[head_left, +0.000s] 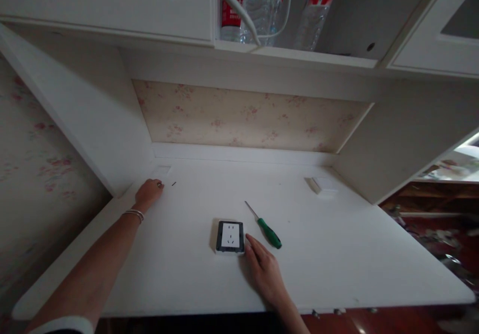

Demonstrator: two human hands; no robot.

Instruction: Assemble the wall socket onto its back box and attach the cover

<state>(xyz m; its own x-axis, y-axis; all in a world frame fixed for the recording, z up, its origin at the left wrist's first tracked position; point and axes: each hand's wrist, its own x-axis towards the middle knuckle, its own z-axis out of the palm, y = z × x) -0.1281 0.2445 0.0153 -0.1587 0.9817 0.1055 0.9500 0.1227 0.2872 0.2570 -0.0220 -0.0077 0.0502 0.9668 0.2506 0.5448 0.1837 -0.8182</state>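
Note:
Near the left side panel, my left hand (148, 193) has its fingers pinched together low over the table; whatever is between the fingertips is too small to make out. Just right of it lies a small dark screw (174, 183), and behind it a flat whitish cover frame (162, 170). A wall socket (230, 235) with a white face and dark surround lies face up at the middle front. My right hand (265, 270) rests beside it, fingers stretched out, fingertips at its right edge. A green-handled screwdriver (268, 232) lies to the right, its tip pointing back left.
A small white box-shaped piece (324, 185) sits at the back right of the white table (318, 269). Side panels stand left and right. Overhead, a shelf holds plastic bottles (316, 12), with a white cable (239, 9) hanging in front.

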